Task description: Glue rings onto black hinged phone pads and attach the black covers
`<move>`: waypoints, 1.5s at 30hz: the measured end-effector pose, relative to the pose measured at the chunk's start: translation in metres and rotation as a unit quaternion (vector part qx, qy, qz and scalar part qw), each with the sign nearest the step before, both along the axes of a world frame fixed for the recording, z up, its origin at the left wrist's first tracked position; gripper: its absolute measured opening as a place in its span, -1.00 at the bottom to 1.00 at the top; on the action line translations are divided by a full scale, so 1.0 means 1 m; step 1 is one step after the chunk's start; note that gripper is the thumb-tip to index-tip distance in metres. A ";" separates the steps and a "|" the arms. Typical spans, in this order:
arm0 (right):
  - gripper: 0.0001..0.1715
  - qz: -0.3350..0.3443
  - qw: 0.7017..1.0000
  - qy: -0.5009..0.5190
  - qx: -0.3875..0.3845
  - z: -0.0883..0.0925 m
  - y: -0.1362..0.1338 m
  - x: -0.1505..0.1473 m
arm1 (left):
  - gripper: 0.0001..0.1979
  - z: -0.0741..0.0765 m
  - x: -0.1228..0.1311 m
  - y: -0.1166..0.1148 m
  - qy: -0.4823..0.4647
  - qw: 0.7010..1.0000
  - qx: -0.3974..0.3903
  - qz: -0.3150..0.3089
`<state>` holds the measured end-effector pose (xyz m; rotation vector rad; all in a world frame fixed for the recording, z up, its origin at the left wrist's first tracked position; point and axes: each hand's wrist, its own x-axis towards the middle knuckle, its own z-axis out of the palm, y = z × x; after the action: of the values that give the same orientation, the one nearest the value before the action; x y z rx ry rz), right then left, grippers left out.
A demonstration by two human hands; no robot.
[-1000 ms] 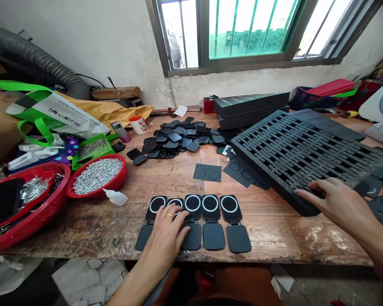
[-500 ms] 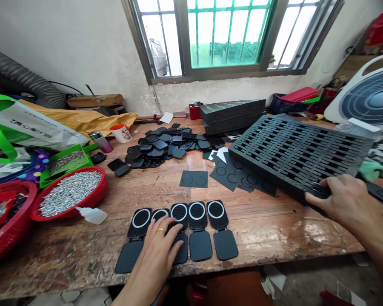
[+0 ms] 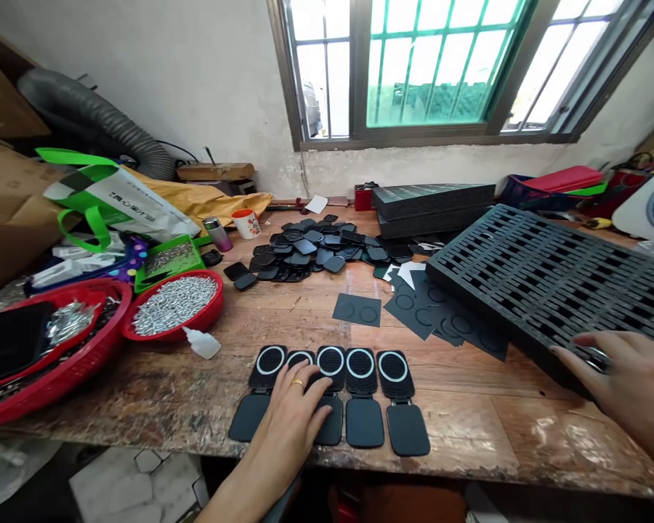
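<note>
Five black hinged plastic cases (image 3: 362,396) with white-ringed mesh faces lie in a row at the near edge of the worn wooden table (image 3: 469,428), the left hand (image 3: 294,414) flat on them, fingers spread. The right hand (image 3: 626,381) curls over the near corner of the black slotted foam tray (image 3: 539,276), perhaps pinching something.

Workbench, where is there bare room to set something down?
Bare wood lies at the front edge between the row of cases and the right hand, and between the glue bottle and that row. Crowded: red baskets left, loose-parts pile behind, slotted tray right.
</note>
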<state>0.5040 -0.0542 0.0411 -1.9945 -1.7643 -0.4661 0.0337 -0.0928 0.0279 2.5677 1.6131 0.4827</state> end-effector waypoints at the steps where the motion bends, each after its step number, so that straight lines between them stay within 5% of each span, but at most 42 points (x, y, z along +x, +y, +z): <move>1: -0.56 0.053 0.998 -0.005 -0.017 0.002 0.003 -0.017 | -0.66 0.000 -0.002 -0.001 -0.003 1.000 -0.003 0.007; 7: -0.69 0.303 0.932 0.075 -0.185 -0.005 0.018 -0.122 | -0.70 -0.001 -0.028 -0.007 -0.027 0.997 0.000 0.068; 12: -0.73 0.394 0.885 0.106 -0.222 -0.022 0.010 -0.165 | -0.71 -0.005 -0.063 -0.016 -0.043 0.992 0.011 0.120; 17: -0.16 0.397 0.888 0.093 -0.214 -0.047 -0.002 -0.185 | -0.66 -0.020 -0.080 -0.021 -0.045 0.990 0.020 0.135; 20: -0.07 0.408 0.885 0.036 -0.222 -0.055 -0.007 -0.195 | -0.62 -0.026 -0.079 -0.021 -0.031 0.990 0.020 0.136; 26: -0.20 0.401 0.898 0.051 -0.175 -0.053 0.015 -0.202 | -0.61 -0.020 -0.077 -0.017 -0.047 0.990 -0.002 0.136; 30: -0.53 0.353 0.907 0.129 -0.187 -0.045 0.077 -0.214 | -0.63 -0.015 -0.070 -0.010 -0.077 0.989 0.002 0.123; 37: -0.38 0.293 0.905 0.172 -0.255 -0.036 0.183 -0.249 | -0.63 0.001 -0.034 -0.003 -0.146 0.985 -0.043 0.078; 41: -0.55 0.267 0.891 0.225 -0.289 -0.029 0.194 -0.253 | -0.66 0.012 -0.023 -0.001 -0.208 0.974 -0.059 0.069; 45: -0.60 0.281 0.861 0.322 -0.275 -0.017 0.169 -0.249 | -0.70 0.015 -0.017 0.007 -0.307 0.943 -0.087 0.099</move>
<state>0.2551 0.1143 0.0245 -1.5172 -1.9883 0.8848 0.0165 -0.0861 0.0431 1.8621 1.5795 0.9852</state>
